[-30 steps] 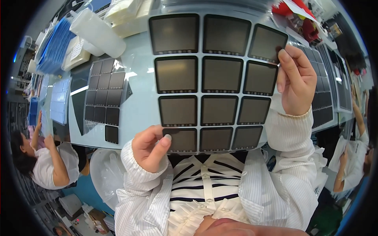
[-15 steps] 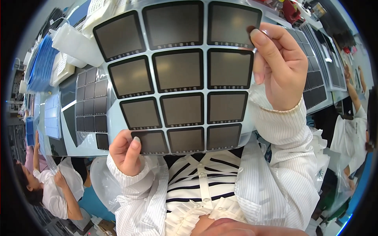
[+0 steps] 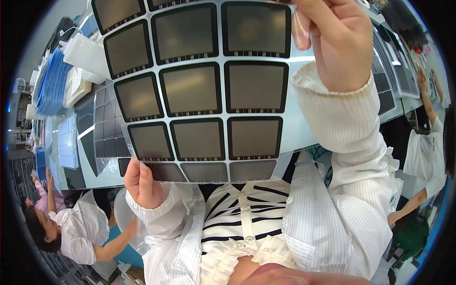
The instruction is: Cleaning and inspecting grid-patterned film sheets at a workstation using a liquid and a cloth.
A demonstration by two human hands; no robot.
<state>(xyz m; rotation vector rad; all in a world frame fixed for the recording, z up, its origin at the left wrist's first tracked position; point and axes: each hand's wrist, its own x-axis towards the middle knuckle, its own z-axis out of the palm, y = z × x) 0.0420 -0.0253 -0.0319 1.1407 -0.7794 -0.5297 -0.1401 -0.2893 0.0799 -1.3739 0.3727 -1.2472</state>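
A clear sheet of dark, black-framed rectangular panels point(image 3: 192, 90) is held up before me, filling the upper middle of the view. Its panels sit in several rows of three, and the lowest row bends away from the rest. My left hand point(image 3: 146, 185) pinches the lower left corner, thumb on the front. At the upper right edge, my right hand point(image 3: 339, 45) grips the sheet; its fingertips are partly cut off by the top of the picture. The sheet's far edge also runs out of view.
Left on the pale table point(image 3: 97, 181) lies a similar panel sheet point(image 3: 107, 126), with a blue-white tray point(image 3: 68, 142), a blue stack point(image 3: 51, 85) and a white jug point(image 3: 88, 53) beyond. More panel sheets point(image 3: 384, 88) lie right. Co-workers sit at left point(image 3: 78, 225) and right point(image 3: 425, 156).
The sheet has moved up and left and looks larger, its top row now mostly out of view. My right hand has risen; my left hand has shifted slightly left. The left co-worker's arm has lowered.
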